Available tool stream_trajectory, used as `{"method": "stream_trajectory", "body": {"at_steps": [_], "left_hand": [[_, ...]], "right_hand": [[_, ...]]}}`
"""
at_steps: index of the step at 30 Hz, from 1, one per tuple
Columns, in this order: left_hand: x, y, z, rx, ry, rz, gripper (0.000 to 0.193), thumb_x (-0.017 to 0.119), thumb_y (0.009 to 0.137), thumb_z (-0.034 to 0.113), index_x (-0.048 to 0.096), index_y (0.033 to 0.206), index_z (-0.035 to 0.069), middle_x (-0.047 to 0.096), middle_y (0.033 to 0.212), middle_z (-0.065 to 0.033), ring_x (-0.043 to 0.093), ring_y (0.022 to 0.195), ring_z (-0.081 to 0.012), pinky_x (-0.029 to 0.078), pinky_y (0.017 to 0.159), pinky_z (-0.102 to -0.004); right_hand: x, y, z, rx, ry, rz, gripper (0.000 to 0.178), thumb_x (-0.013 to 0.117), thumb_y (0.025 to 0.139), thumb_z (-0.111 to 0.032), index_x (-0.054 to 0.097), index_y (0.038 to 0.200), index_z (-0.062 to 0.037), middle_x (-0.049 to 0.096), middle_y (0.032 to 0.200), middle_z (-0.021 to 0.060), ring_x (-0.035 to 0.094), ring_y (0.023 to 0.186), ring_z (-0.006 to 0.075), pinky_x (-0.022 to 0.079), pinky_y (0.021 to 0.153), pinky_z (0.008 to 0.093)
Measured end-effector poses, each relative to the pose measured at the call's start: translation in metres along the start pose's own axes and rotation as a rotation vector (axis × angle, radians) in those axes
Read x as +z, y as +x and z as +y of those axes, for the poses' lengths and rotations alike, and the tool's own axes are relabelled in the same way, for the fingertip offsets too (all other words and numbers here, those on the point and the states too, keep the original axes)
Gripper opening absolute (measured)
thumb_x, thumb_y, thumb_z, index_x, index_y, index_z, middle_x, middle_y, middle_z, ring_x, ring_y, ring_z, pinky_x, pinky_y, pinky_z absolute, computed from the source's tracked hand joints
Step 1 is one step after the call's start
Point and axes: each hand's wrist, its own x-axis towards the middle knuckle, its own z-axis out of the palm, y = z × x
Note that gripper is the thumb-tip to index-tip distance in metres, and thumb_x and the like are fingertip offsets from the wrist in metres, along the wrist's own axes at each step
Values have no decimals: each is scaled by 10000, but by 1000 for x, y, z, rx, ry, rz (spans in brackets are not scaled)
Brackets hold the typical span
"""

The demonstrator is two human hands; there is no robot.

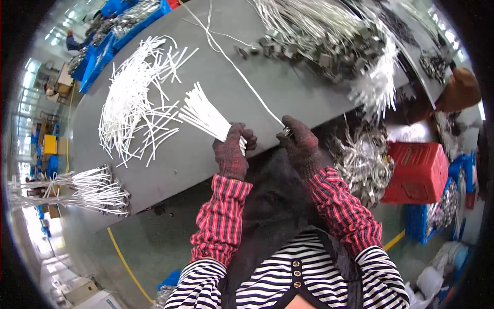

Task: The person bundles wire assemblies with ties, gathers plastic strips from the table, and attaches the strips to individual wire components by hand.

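Note:
My left hand [234,149], in a dark reddish knit glove, is closed round a fanned bundle of short white tubes [205,114] at the table's near edge. Beside it my right hand [299,144], gloved alike, pinches the end of a thin white wire [244,77]. A small shiny metal bit shows at its fingertips; its kind is hard to make out. From there the wire runs up and left across the grey table [170,190]. Left of my hands lies a loose heap of white tubes [128,98].
Wires with metal end pieces [319,49] are heaped at the far right. Bundled white wires [98,190] hang over the table's left end. Tangled wires [365,165] and a red bin [416,172] are at right. Blue crates [98,62] line the far left; another person [458,90] is at right.

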Motion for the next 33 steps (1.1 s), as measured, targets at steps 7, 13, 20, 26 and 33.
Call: {"method": "stream_trajectory", "body": {"at_steps": [7,13,20,26,33], "left_hand": [[-40,47,16,-33,-418,-55,260,607,955,202,594,1065,-34,648,911,-145,656,805,-256,553,691,-390],[-58,41,33,13,-369,-177,234,574,966,161,588,1119,-15,653,1006,-166,665,949,-290,597,764,-431],[-57,30,38,-243,-93,41,200,603,928,128,639,1019,-46,669,809,-117,669,727,-224,537,613,-328],[-54,60,38,87,-360,43,164,638,925,146,653,989,-4,669,818,-71,643,714,-155,489,590,-276],[6,63,9,255,161,-157,151,563,894,42,634,1020,85,675,887,-42,648,778,-158,528,667,-294]], "right_hand": [[32,130,10,170,-62,-400,600,765,828,-263,533,1360,-112,601,1307,183,657,1079,351,541,856,423],[126,259,47,-92,-604,-393,491,645,879,-258,555,1349,-150,523,1432,142,593,1186,348,490,976,453],[152,313,47,-401,-965,-541,305,650,837,-225,661,1139,-181,656,1107,82,614,1051,311,464,932,470],[64,240,-4,-723,-571,-527,347,737,783,-230,639,1106,-149,632,962,98,624,958,329,516,758,448],[6,100,-80,-583,-584,-759,248,653,835,-223,645,1062,-122,651,1001,136,659,798,307,533,626,439]]}}
